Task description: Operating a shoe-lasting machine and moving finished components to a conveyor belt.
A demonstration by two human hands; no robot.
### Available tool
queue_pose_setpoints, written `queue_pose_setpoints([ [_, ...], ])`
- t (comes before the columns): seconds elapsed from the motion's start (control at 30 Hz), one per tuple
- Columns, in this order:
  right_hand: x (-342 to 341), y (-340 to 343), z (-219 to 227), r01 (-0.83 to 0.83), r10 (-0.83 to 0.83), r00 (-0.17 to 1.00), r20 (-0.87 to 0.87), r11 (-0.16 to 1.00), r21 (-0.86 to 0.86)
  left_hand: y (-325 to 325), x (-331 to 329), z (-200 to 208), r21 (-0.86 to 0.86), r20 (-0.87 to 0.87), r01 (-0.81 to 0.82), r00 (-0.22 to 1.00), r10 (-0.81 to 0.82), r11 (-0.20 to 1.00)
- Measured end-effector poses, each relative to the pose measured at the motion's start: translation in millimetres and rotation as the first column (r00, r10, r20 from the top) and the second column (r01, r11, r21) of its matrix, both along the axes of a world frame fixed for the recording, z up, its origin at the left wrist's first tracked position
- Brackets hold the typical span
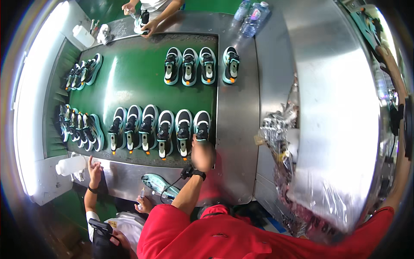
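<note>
My left hand [203, 156] is at the heel of a black, white and teal sneaker [201, 122], the rightmost of the near row on the green belt. Its fingers close round the heel, which they hide. At the far right rim, my right hand [385, 58] grips another sneaker [365, 26], with its teal sole showing and its shape bent by the lens. Beside my left hand stand several like sneakers [183, 125], toes away from me and orange tabs at their heels.
More sneakers stand farther up the green belt [129, 86]; one sneaker [231, 64] rests on the metal edge. Water bottles [254, 19] stand beyond. Plastic wrapping [280, 138] hangs by the metal panel [332, 108] at right. Co-workers sit at lower left and stand across the belt.
</note>
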State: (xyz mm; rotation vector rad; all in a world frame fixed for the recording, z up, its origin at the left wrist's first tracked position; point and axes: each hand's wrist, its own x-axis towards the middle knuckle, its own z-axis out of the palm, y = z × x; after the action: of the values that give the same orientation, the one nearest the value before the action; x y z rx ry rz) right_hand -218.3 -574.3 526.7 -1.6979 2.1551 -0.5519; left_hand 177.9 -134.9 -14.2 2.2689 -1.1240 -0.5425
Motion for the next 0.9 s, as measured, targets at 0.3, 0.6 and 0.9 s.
queue_pose_setpoints([
  [0.3,-10.6,0.6,12.4,-0.314,0.328,0.944,0.035,0.926,-0.211,-13.7,-7.6,-8.1,-0.025,-0.064,0.018,0.998,-0.02,1.0],
  [0.6,19.9,151.6,39.5,-0.418,0.405,0.899,-0.169,0.907,-0.053,-12.3,0.2,-19.2,-0.173,-0.13,0.208,0.964,-0.232,0.963],
  [0.9,16.4,363.0,83.9,-0.441,0.333,0.894,-0.299,0.771,-0.46,40.0,-80.5,187.4,-0.327,-0.803,0.567,0.256,-0.539,0.756],
])
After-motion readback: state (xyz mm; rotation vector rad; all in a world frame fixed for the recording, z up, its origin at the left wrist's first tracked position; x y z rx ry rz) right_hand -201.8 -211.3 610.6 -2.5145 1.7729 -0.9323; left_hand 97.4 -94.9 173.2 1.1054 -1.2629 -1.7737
